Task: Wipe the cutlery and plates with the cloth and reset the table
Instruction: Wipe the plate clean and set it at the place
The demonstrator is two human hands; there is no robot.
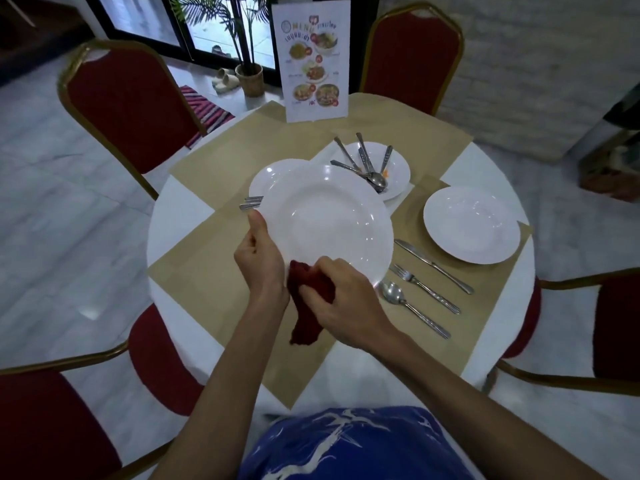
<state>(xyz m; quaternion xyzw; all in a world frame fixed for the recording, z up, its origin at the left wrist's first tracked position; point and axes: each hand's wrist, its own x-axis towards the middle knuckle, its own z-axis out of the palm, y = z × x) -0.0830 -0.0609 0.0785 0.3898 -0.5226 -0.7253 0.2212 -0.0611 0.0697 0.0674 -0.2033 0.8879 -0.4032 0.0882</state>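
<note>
My left hand (261, 261) grips the near-left rim of a large white plate (329, 216), held tilted above the table. My right hand (341, 303) presses a dark red cloth (308, 296) against the plate's near edge; the cloth's tail hangs down below. A second white plate (268, 178) lies behind the held one, mostly hidden, with cutlery handles (251, 203) sticking out at its left. A white bowl plate (391, 164) at the back holds several used spoons and forks (367, 164). On the right a clean plate (471, 224) lies beside a knife (433, 265), fork (424, 289) and spoon (410, 306).
The round table (180, 209) has a white cloth and tan paper mats. A standing menu card (313, 57) is at the far edge. Red chairs with gold frames ring the table: far left (128, 109), far right (412, 53), right (613, 323), near left (52, 420).
</note>
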